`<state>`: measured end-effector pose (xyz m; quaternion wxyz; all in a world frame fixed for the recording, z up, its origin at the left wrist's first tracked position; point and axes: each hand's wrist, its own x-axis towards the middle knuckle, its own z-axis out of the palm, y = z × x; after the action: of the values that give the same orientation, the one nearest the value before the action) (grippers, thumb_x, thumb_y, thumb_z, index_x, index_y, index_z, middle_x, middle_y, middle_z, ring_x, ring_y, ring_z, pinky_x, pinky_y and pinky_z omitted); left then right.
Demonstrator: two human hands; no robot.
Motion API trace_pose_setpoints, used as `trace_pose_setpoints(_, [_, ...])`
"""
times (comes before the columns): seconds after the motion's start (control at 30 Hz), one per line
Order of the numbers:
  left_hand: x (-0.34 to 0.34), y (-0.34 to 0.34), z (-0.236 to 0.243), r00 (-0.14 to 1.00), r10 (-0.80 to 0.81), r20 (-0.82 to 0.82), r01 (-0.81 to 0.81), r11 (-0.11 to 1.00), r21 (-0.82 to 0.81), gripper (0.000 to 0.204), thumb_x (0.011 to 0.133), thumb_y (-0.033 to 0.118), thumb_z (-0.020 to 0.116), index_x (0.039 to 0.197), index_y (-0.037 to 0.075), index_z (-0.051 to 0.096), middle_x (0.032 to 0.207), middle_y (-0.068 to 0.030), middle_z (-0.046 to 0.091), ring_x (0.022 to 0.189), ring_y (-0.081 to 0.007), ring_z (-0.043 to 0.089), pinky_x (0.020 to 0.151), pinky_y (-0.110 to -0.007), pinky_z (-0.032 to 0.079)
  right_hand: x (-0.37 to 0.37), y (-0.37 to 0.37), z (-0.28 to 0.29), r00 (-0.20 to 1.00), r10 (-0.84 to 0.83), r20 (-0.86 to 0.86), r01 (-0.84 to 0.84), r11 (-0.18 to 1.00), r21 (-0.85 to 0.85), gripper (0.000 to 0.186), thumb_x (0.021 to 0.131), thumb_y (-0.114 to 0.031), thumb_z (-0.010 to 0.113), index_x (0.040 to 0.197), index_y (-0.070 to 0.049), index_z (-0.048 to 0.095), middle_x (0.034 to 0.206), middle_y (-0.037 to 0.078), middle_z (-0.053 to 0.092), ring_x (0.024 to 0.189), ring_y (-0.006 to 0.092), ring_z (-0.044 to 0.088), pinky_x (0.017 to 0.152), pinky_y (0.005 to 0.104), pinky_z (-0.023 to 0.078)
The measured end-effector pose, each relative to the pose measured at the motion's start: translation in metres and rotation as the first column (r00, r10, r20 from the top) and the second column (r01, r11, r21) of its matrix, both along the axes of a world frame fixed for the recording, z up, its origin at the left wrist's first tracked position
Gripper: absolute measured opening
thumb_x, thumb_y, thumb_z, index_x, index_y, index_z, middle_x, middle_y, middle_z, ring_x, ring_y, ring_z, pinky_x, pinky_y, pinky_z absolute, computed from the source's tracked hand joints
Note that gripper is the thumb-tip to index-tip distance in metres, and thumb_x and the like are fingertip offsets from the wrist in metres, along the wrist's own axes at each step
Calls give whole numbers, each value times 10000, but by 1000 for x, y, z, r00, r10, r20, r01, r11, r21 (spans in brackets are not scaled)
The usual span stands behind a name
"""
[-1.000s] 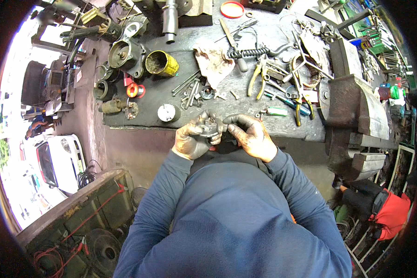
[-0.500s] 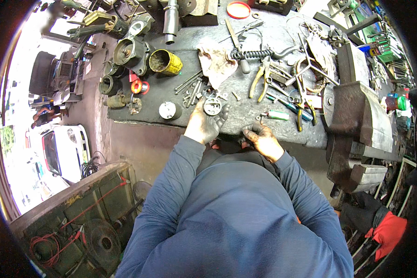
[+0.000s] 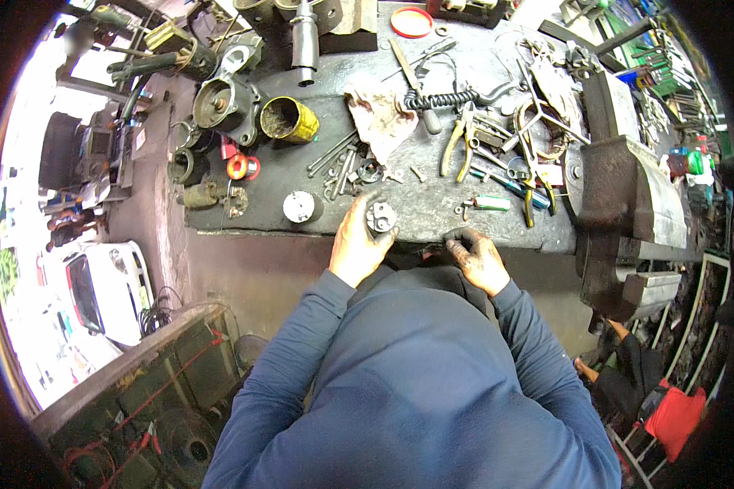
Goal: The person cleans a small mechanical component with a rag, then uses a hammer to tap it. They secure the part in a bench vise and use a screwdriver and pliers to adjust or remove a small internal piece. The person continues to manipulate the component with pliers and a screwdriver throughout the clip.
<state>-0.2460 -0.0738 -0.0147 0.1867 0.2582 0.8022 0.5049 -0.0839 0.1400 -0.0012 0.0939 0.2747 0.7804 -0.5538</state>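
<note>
My left hand (image 3: pixel 359 248) is closed around a round, silvery metal part (image 3: pixel 381 217) with holes in its face, held at the front edge of the bench. My right hand (image 3: pixel 477 259) is beside that edge, its thumb and fingers pressed together; whatever may be in the pinch is too small or hidden. A screwdriver with a green, clear handle (image 3: pixel 491 203) lies just beyond my right hand. Left of my left hand stands a short metal cylinder (image 3: pixel 299 207) with a pale, round top. Several bolts (image 3: pixel 345 169) and a whitish rag (image 3: pixel 379 122) lie beyond it.
Two pliers (image 3: pixel 458 140) lie across the bench (image 3: pixel 253 213), near a coiled black cord (image 3: pixel 442 99). A yellow can (image 3: pixel 289 120) and a metal housing (image 3: pixel 224 104) stand at left. A big vise (image 3: pixel 640 196) is at right; a person in red (image 3: pixel 675 420) is below it.
My left hand has turned over and come nearer with the round metal part, now gripping it from the side. My right hand has shifted slightly right and nearer, still pinched.
</note>
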Motion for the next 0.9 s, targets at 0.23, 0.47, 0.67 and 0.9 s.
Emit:
trace_pose_setpoints(0.23, [2,-4,-60,754,-408,-516,293,910,-292,713,882,413,779,1481,116,533,1469,-189,579,1345,-374,540,1150,-569,381,50,-23,1,988,-145,47,135,977,164,297,998,-217,651,1132,43,705,1030,262,748,971,405,733,870,441,556])
trace_pose_setpoints(0.47, [24,-32,-61,728,-159,-667,81,986,-146,779,820,409,829,1474,119,522,1470,-239,443,1377,-467,443,1153,-615,374,141,-34,-25,946,-191,260,136,967,217,300,982,-236,649,1139,12,712,1093,265,741,1015,463,702,882,469,548])
trace_pose_setpoints(0.67, [91,-67,-60,757,-184,-627,29,968,-250,701,794,253,822,1426,106,557,1456,-237,440,1373,-488,438,1136,-604,410,289,-3,-102,847,-278,453,192,955,226,433,950,-299,664,1229,29,716,1291,291,690,1257,431,642,1043,456,514])
trace_pose_setpoints(0.9, [184,-116,-193,884,246,398,132,685,-716,524,905,296,742,1352,47,631,1132,-238,726,1073,-385,703,996,-453,547,539,36,-201,591,-543,597,639,767,65,242,956,-244,671,1007,-19,745,802,97,729,614,187,655,561,360,532])
